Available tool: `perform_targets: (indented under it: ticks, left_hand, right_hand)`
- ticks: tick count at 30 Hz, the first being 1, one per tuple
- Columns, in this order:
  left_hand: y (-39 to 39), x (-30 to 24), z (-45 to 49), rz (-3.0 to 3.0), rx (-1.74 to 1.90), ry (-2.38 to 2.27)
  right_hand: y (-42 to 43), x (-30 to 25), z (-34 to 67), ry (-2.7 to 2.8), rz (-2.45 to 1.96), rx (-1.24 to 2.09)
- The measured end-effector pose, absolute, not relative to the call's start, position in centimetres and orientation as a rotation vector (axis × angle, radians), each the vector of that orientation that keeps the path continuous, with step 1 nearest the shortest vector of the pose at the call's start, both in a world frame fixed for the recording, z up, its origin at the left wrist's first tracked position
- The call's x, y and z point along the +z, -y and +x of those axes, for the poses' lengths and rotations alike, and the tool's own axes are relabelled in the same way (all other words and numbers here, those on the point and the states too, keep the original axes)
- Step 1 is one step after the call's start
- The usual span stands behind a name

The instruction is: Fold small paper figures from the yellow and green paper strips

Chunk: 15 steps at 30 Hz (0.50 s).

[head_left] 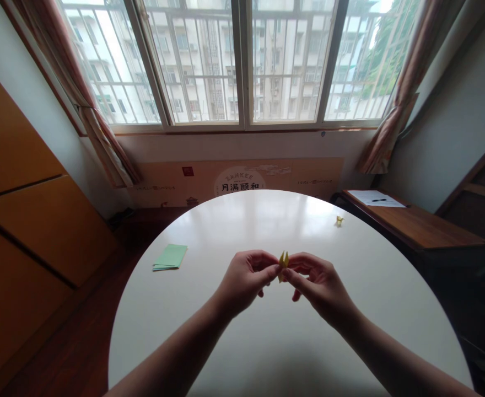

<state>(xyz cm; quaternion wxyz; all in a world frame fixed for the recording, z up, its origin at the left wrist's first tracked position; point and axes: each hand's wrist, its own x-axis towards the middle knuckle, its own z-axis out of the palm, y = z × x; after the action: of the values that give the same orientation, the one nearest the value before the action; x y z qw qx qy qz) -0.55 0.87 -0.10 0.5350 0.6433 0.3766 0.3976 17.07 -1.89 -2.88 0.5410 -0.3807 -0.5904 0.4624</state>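
Between my two hands, above the middle of the white table, is a small piece of folded yellow paper (284,259). Two narrow points of it stick up, and a lower tip shows beneath the fingers. My left hand (248,278) pinches it from the left with thumb and forefinger. From the other side my right hand (314,278) pinches it in the same way, its thumb close to the left thumb. The fingertips cover the paper's middle. A small folded yellow paper figure (339,220) rests on the table at the far right, apart from both hands.
On the left of the round white table (209,353) lies a stack of green paper sheets (171,256). A wooden side table (436,223) at the right bears a white paper (370,198) with a dark pen. Beyond stands a barred window with curtains.
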Motion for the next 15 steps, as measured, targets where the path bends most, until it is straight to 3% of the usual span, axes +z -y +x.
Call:
perform_targets:
  ticks: [15]
  left_hand:
    - [-0.76,-0.3,0.22,1.257,0.987,-0.871]
  right_hand:
    - [2.03,-2.91,16.87,1.408,-0.958,0.817]
